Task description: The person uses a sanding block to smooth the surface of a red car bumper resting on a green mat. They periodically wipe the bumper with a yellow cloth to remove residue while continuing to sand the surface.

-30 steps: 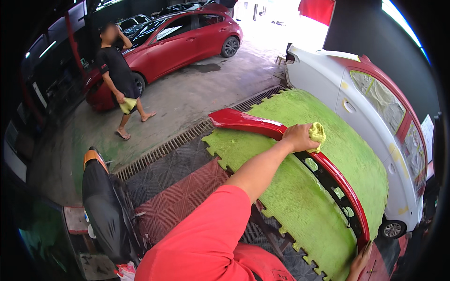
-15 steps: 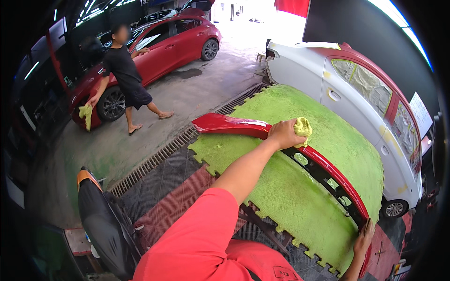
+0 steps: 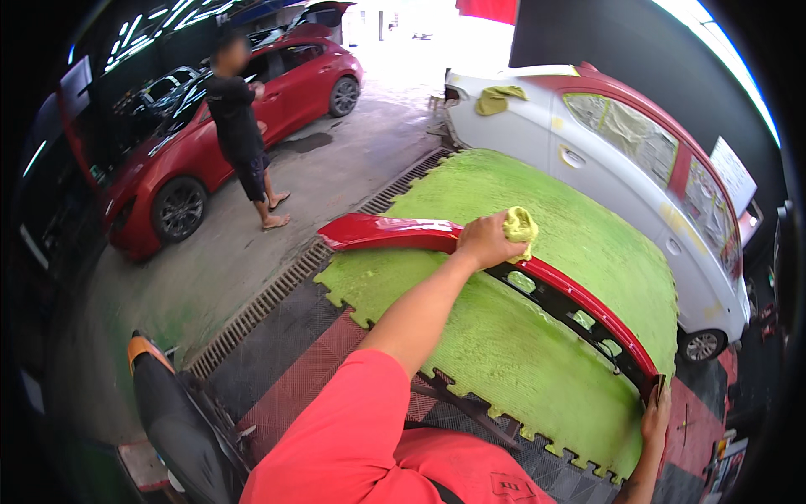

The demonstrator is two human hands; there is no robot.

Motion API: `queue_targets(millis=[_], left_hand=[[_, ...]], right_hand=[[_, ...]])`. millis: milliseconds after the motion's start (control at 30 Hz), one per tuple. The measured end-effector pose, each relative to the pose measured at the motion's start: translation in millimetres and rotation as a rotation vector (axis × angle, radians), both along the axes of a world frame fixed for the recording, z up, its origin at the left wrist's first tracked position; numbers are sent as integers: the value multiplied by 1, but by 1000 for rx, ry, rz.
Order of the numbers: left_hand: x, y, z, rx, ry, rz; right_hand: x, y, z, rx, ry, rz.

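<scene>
A long, curved red car body panel (image 3: 382,228) lies across a green foam mat, its black inner side with cutouts turned toward me. My left hand (image 3: 487,242) is closed around a bunched yellow-green cloth (image 3: 520,231), resting on the panel's upper edge left of its middle. At the panel's near right end, my right hand (image 3: 656,413) has its fingers closed along the edge. A small dark flap shows by those fingertips; what it is I cannot make out.
The green foam mat (image 3: 520,361) has jagged edges. Beyond it stands a white-and-red car (image 3: 537,126) with masked windows and an olive cloth (image 3: 500,100) on it. A co-worker (image 3: 238,126) stands by a red car (image 3: 294,101). A motorcycle seat (image 3: 172,399) is at lower left.
The co-worker has stopped walking, turned and drawn both arms in; the cloth once in that hand is gone from it. A cloth now lies on the white car. My hands stay at the panel.
</scene>
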State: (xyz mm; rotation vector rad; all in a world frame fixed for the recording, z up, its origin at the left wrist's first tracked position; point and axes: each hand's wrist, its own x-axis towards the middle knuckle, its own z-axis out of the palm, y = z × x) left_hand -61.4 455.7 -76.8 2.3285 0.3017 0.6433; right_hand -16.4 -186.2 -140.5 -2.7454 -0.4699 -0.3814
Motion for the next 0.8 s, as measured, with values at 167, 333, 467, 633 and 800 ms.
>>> queue_targets(millis=[167, 333, 467, 633, 800], left_hand=[[-3, 4, 0, 10, -45, -6], [-2, 4, -1, 33, -22, 32], [-2, -1, 0, 3, -54, -5], [-1, 0, 1, 5, -30, 7], [-5, 5, 3, 21, -20, 17]], right_hand=[[-9, 30, 8, -90, -31, -73], [-18, 47, 15, -42, -65, 57], [-6, -1, -5, -38, -100, -40], [-1, 71, -3, -11, -189, -2], [-14, 111, 21, -26, -178, 123]])
